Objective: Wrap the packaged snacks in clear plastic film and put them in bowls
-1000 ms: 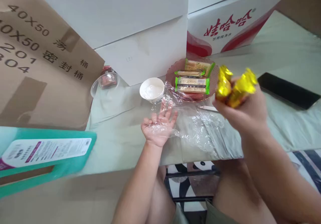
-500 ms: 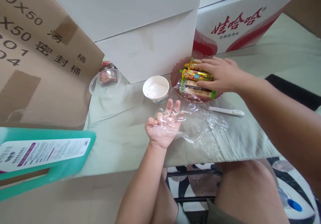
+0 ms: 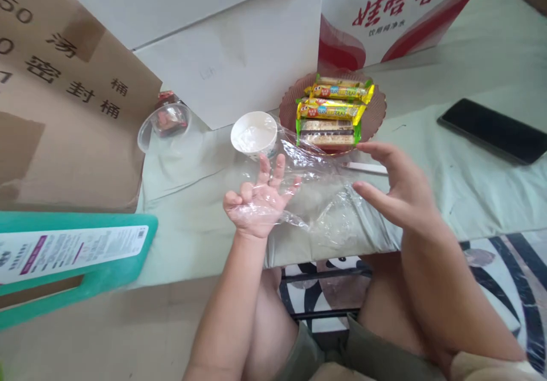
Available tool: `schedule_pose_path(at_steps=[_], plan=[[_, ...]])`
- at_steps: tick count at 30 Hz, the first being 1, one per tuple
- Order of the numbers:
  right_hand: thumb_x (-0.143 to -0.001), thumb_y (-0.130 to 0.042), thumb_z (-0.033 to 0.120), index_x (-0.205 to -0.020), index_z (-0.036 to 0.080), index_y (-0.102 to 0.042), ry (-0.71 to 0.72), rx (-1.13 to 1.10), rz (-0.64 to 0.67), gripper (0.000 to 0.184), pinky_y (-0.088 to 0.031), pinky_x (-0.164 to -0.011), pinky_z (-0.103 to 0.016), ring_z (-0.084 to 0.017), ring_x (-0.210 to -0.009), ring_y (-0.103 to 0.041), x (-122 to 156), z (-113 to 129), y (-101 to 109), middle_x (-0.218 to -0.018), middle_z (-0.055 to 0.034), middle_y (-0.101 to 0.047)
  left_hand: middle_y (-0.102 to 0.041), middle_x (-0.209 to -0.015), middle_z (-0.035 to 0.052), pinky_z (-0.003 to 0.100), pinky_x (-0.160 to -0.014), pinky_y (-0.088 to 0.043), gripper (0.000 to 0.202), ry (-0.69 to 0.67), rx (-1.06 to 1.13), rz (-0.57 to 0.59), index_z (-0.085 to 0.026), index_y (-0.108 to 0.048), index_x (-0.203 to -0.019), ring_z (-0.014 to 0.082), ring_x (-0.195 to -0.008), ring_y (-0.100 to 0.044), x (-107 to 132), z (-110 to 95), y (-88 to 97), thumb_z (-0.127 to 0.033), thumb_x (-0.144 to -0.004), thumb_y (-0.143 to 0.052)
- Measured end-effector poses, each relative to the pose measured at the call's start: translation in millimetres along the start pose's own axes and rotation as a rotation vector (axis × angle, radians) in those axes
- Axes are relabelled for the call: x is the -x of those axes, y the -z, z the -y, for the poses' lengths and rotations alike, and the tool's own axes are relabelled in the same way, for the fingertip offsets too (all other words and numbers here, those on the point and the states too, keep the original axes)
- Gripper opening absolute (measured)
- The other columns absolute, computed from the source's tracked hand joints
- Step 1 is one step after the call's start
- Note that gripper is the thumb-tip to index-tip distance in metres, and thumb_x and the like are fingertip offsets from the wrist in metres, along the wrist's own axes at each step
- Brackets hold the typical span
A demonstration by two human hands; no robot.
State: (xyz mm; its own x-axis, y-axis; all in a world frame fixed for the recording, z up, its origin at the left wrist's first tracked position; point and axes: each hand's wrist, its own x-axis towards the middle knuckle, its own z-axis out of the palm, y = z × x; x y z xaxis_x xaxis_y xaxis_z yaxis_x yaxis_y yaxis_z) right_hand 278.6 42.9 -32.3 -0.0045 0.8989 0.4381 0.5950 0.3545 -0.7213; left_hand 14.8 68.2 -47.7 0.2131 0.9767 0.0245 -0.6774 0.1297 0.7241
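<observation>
My left hand (image 3: pixel 256 201) is raised palm up over the table, fingers spread, with a thin clear plastic glove on it. More clear plastic film (image 3: pixel 329 210) trails from that hand to the right across the table. My right hand (image 3: pixel 395 190) hovers empty beside the film, fingers stretched out and apart. Behind both hands stands a brown ribbed plate (image 3: pixel 376 116) stacked with wrapped snack bars (image 3: pixel 331 110), yellow ones on top of green-edged ones. A white paper bowl (image 3: pixel 253 134) sits just left of the plate.
A clear plastic cup (image 3: pixel 164 123) lies by the brown cardboard box (image 3: pixel 64 102). White boxes (image 3: pixel 231 45) and a red-printed carton (image 3: pixel 397 16) line the back. A black phone (image 3: pixel 496 130) lies right, a white stick-like tool (image 3: pixel 367 168) behind my right hand, a teal package (image 3: pixel 72 255) at the left.
My right hand set the yellow-wrapped bars on the plate, then drew back empty toward the film. My left hand stayed raised and open in its glove.
</observation>
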Motion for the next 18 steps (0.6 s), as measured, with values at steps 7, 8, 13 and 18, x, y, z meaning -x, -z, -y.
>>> schedule_pose_path(at_steps=[7, 8, 13, 18], plan=[[-0.087, -0.063, 0.03, -0.084, 0.024, -0.063, 0.025, 0.032, 0.206, 0.006, -0.057, -0.098, -0.051, -0.03, -0.114, -0.073, 12.9, -28.6, -16.4, -0.115, -0.0072, -0.077, -0.075, -0.122, -0.0167, 0.055, -0.109, -0.056, 0.036, -0.04, -0.027, -0.085, -0.019, -0.04, -0.041, 0.0288, -0.146, -0.051, 11.9, -19.6, 21.4, -0.036, -0.066, -0.061], [-0.086, -0.061, 0.028, -0.084, 0.024, -0.062, -0.002, 0.037, 0.136, 0.004, -0.058, -0.094, -0.049, -0.029, -0.109, -0.074, 12.6, -27.8, -15.5, -0.109, -0.0068, -0.078, -0.076, -0.121, -0.0136, 0.055, -0.113, -0.053, 0.034, -0.047, -0.056, -0.122, -0.019, -0.04, -0.042, 0.029, -0.145, -0.052, 13.3, -23.3, 22.5, -0.033, -0.064, -0.062], [-0.083, -0.063, 0.021, -0.084, 0.024, -0.061, 0.034, 0.111, -0.276, 0.003, -0.056, -0.073, -0.036, -0.021, -0.077, -0.07, 16.2, -1.4, 2.0, -0.08, -0.0033, -0.072, -0.078, -0.113, -0.006, 0.042, -0.114, -0.051, 0.024, -0.081, -0.121, -0.342, -0.02, -0.043, -0.044, 0.0245, -0.135, -0.06, 15.2, -29.5, 23.5, -0.022, -0.057, -0.063], [-0.087, -0.072, 0.039, -0.118, 0.022, -0.065, 0.231, -0.152, 0.51, 0.036, -0.061, -0.087, -0.042, -0.028, -0.104, -0.074, 37.3, 33.5, -14.9, -0.115, -0.0103, -0.077, -0.077, -0.112, 0.0023, 0.04, -0.109, -0.054, 0.016, -0.089, -0.228, -0.451, -0.023, -0.049, -0.057, 0.0264, -0.134, -0.061, 9.4, -20.2, 36.8, -0.031, -0.06, -0.062]])
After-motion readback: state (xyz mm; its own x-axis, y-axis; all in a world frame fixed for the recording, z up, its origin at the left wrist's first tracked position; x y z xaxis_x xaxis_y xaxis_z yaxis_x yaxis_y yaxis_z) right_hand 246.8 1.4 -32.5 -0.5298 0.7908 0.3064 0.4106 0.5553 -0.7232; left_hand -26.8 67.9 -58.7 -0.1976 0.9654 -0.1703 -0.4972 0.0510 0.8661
